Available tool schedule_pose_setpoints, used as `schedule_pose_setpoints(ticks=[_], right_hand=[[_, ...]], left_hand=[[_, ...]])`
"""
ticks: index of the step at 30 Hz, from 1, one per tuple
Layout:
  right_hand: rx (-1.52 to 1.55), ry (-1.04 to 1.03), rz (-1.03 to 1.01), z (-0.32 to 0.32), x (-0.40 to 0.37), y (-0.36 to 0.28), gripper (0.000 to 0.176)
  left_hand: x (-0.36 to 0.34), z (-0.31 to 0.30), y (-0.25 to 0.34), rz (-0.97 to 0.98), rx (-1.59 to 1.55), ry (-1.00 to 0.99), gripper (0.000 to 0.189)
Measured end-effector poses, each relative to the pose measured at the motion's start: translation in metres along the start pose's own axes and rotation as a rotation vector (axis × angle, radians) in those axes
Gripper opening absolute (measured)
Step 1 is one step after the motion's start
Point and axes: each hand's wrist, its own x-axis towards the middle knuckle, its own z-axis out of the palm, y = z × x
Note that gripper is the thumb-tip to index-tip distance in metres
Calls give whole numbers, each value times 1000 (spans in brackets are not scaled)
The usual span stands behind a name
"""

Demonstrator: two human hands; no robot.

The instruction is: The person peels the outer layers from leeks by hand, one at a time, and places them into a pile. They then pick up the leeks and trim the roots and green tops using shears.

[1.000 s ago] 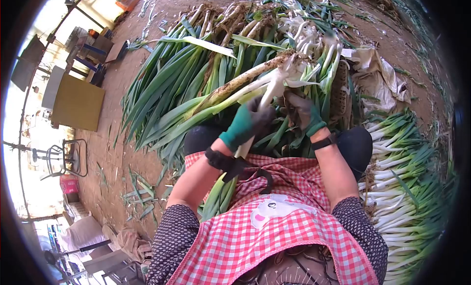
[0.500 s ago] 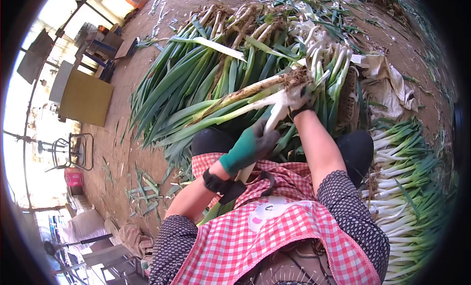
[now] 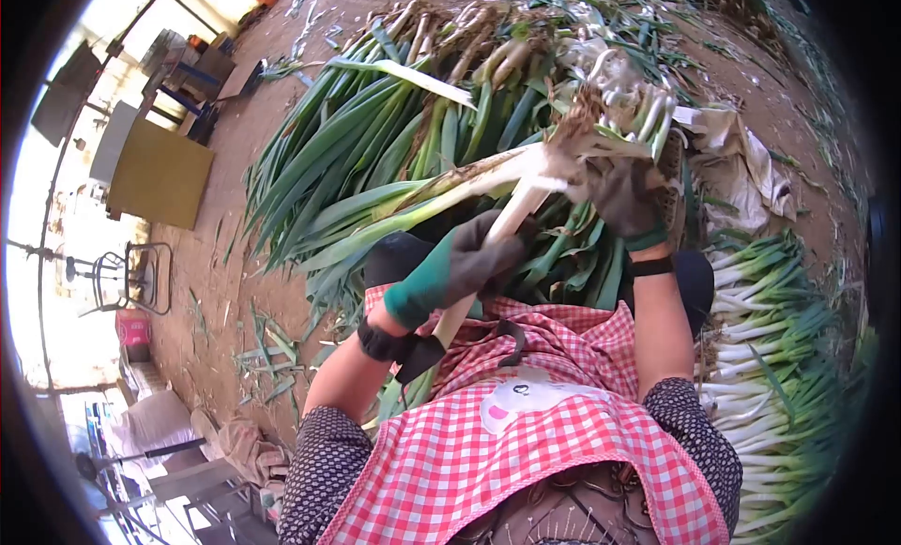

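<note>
My left hand point(image 3: 469, 264), in a green and dark grey glove, is wrapped round the pale stalk of a leek point(image 3: 518, 207). This leek slants up from my lap, its white end beside the brown roots of other leeks. My right hand point(image 3: 631, 203), gloved the same way, is curled just right of that end. A pale, thin strip point(image 3: 615, 148) shows above its fingers; blur hides what they grip. Another long leek point(image 3: 460, 174) with dirty outer leaves lies across the pile of untrimmed leeks point(image 3: 347, 160) in front of me.
Cleaned leeks point(image 3: 751, 376) with white ends lie in a long row on my right. Crumpled beige cloth point(image 3: 741, 160) rests on the dirt floor beyond them. Leaf scraps point(image 3: 272, 357) are scattered at left, with a chair point(image 3: 141, 278) and a yellowish panel point(image 3: 160, 174) farther off.
My right hand has come from under the root end out to the right and nearer to me. My left hand has shifted slightly left, still round the leek.
</note>
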Motion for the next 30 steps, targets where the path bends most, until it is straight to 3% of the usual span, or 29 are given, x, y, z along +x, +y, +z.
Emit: schedule_pose_setpoints(ticks=[2, 3, 6, 7, 9, 11, 13, 15, 18, 20, 22, 23, 25, 26, 28, 30], right_hand=[[71, -222, -81, 33, 0, -18, 79], [-14, -232, -114, 38, 4, -16, 74], [-421, -147, -204, 46, 13, -6, 59], [-545, -156, -237, 58, 9, -12, 57], [-444, -343, -14, 79, -6, -42, 59], [-812, -290, -137, 80, -13, -51, 59], [-1091, -154, -214, 58, -17, -57, 59], [-735, -39, 59, -14, -15, -58, 49], [-529, 291, -188, -47, -25, -99, 25], [-159, 477, -89, -58, -27, -122, 24], [-335, 429, 9, -22, -30, -113, 26], [-421, 412, 61, 1, -34, -97, 27], [-744, 409, 155, 54, -34, -78, 32], [-639, 177, 14, 25, -22, -48, 34], [-448, 266, 51, 70, -23, -32, 39], [-700, 223, 371, 74, -23, -32, 40]], left_hand=[[15, 8, 4, 8, -22, -52, 40], [22, 12, 7, 16, -32, -75, 40], [50, 15, 2, -157, -658, -634, 44], [53, 24, -3, -246, -773, -647, 48], [59, 34, -17, -219, -931, -833, 53], [62, 37, -34, -166, -1083, -929, 57], [56, 27, -46, -176, -1160, -839, 56], [46, 16, -53, -147, -1197, -800, 53], [31, -3, -58, -121, -1002, -586, 51], [25, 1, -52, -160, -716, -301, 48], [28, 14, -39, -209, -369, -15, 46], [34, 17, -39, -94, -152, -22, 40], [45, 29, -40, -131, -21, 43, 35], [50, 37, -42, -147, 49, 74, 33], [63, 43, -58, 30, 285, 212, 32], [64, 44, -55, 231, 581, 348, 34]])
